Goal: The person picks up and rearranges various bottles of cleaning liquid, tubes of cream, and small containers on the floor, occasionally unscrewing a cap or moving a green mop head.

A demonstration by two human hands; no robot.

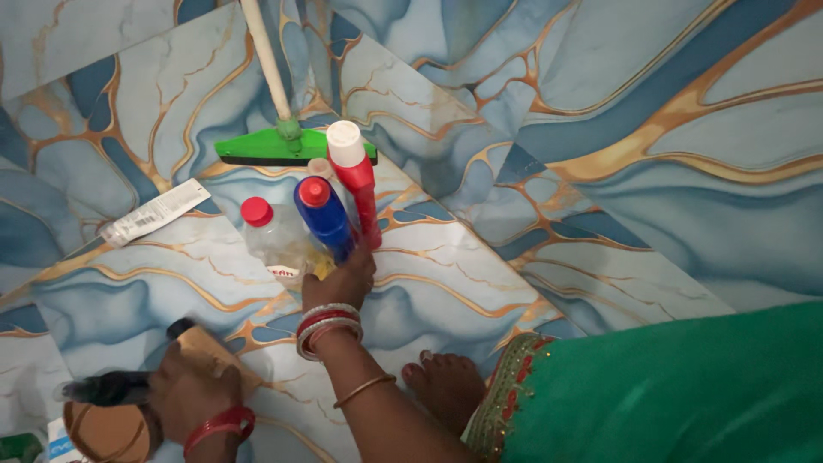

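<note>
My right hand [339,281] reaches forward over the tiled floor and closes around the foot of a blue bottle with a red cap [324,216]. It also touches a clear bottle with a red cap [267,236] on the left. A red bottle with a white cap [356,176] stands just behind the blue one. Silver and red bangles circle my right wrist. My left hand [190,396], at the lower left, grips a flat brown thing with a black end [208,350]. A dark object [105,387] sticks out to its left.
A green floor wiper [266,147] with a pale handle leans in the corner behind the bottles. A white tube [154,213] lies on the floor to the left. My bare foot [446,386] and green garment [686,394] fill the lower right. Blue marbled tiles cover floor and walls.
</note>
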